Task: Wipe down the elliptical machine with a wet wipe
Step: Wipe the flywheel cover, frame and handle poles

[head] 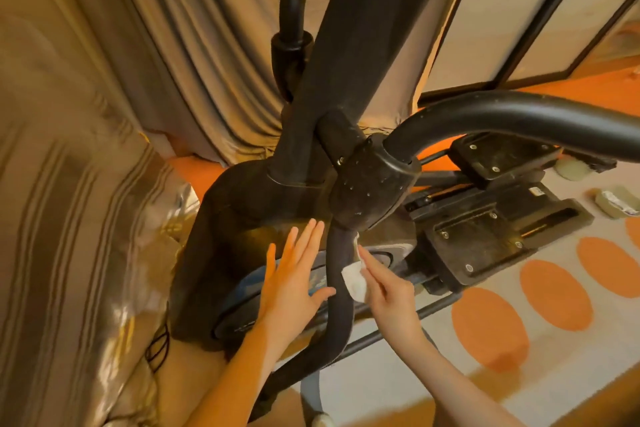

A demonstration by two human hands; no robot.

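Elliptical [346, 135] first: it fills the middle of the room, its black post rising between the curtain [114, 87] on one side and the window [519, 31] on the other, its base standing on the floor where the pale rug [502, 367] with orange ovals begins. The wipe [354, 279] is a small crumpled white wad pressed against the right side of the bar [337, 288], the thin dark tube that curves down from the joint cover [372, 191]. The right hand [384, 291] pinches it with fingertips and thumb, holding it onto the tube just below that cover. The left hand [294, 274] lies flat with fingers straight and spread against the housing [221, 253], gripping nothing, thumb close to the bar; it looks like a steadying hand. As for progress, I'd judge the job is somewhere in its middle or earlier: the joint cover carries pale specks, the pedals [485, 236] nearer the rug look dusty and grimy, and the upper handles [519, 114] show small spots too. Whether the housing or post have been wiped I can't tell from the light. What seems left is the rest of this bar, the cover, the pedals and rails, and the handles overhead.
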